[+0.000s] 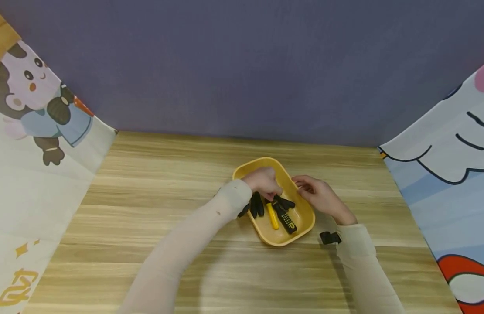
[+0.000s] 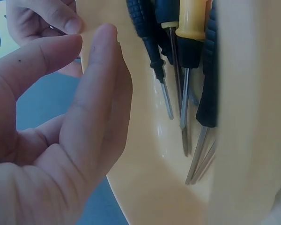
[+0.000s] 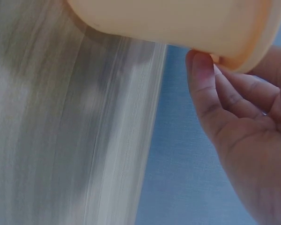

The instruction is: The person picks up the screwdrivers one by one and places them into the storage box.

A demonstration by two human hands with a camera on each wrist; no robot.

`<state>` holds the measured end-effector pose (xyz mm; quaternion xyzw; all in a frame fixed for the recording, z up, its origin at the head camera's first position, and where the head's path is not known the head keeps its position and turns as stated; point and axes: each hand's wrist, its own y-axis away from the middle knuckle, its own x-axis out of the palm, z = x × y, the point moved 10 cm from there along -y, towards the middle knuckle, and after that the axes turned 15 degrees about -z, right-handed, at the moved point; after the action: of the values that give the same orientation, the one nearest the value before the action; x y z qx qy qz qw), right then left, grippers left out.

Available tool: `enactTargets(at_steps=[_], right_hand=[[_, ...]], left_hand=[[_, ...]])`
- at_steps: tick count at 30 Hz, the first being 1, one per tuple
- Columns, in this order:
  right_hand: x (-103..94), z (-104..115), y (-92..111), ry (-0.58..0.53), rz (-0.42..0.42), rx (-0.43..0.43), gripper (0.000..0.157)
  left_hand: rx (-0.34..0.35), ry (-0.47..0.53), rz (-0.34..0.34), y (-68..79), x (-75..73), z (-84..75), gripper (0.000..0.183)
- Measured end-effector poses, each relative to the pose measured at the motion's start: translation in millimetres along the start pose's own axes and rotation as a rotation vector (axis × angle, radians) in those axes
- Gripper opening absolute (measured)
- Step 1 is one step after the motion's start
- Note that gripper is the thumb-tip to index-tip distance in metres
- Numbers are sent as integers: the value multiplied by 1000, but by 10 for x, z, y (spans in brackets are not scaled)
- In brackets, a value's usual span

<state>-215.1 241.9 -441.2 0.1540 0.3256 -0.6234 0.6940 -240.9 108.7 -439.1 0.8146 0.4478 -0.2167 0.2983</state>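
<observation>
A yellow plastic bin holds several screwdrivers. One has a yellow handle, another a black handle with yellow dots. Over the bin's middle is my left hand, above the shaft ends. In the left wrist view that left hand has its thumb and fingertips a little apart with nothing between them; screwdrivers with metal shafts lie beside it. My right hand is at the bin's right rim. The right wrist view shows the right hand holding the rim, thumb beneath it.
The bin stands on a wood-grain table. A dark blue-grey panel rises behind it, and printed cartoon panels flank both sides. A small black strap shows by my right wrist.
</observation>
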Motion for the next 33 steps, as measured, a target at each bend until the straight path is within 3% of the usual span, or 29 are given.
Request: enactTargets(at_steps=[10,16,20,25,33], right_hand=[[-9,2,8,7,-11,-11,36],[-8,-2,7,10,-18,-8,36],[-2,12,5,13,-14,2,37],[6,9,-2,16,-3,18,38],[11,-3,-6,22,5,24,37]], left_hand=[[26,118,9,119,-93,36,27],[66,172,-7,272,-289,138,15],[42,228,-67,404,-527,298,14],[-38,326,-132,600,-810,586,20],[-80,357,-187,921,-1009,1058,27]])
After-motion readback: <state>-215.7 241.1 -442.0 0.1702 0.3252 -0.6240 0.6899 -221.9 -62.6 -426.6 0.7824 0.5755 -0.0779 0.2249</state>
